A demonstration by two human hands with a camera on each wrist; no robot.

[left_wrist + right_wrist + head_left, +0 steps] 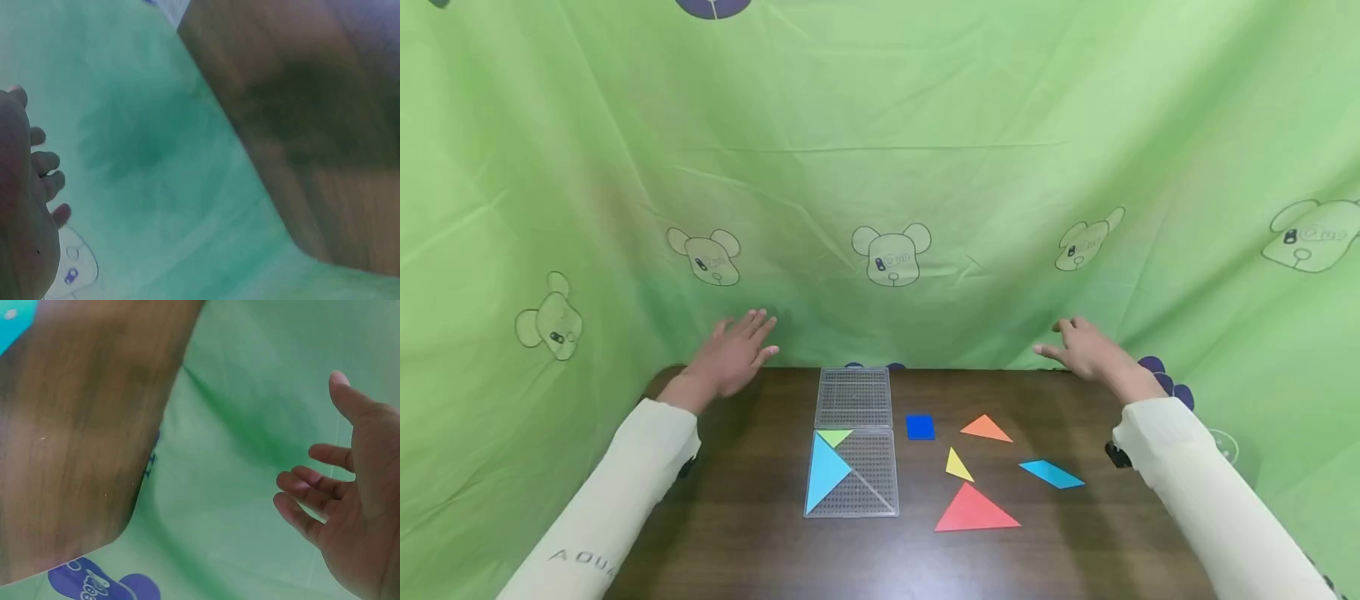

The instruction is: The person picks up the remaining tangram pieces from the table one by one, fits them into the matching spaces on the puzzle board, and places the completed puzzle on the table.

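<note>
Left hand [730, 358]: raised near the far left part of the counter [737, 500], fingers extended and slightly spread, palm downward
Right hand [1086, 350]: raised near the far right part of the counter, fingers loosely bent, thumb held apart
Nearest to left hand: the clear plastic case, opened flat on the counter, its gridded lid [853, 398] behind and its gridded base [874, 458] in front
In the base: the large light-blue triangle [822, 477] along the left side, with the small green triangle [835, 437] at the back left corner, just beside it; a pale diagonal ridge crosses toward the front right corner
Loose tangram pieces: all right of the case, lying flat and apart
Blue square [921, 427]: just beside the case
Orange triangle [987, 429]: right of the square
Yellow triangle [958, 467]: between the orange triangle and the red triangle [976, 512], which lies nearest the front
Blue parallelogram [1052, 473]: farthest right
Sleeves: cream on both arms, dark lettering on the left sleeve [617, 492]
Backdrop: green cloth [880, 108] printed with outlined bear heads, hanging behind the counter
</note>
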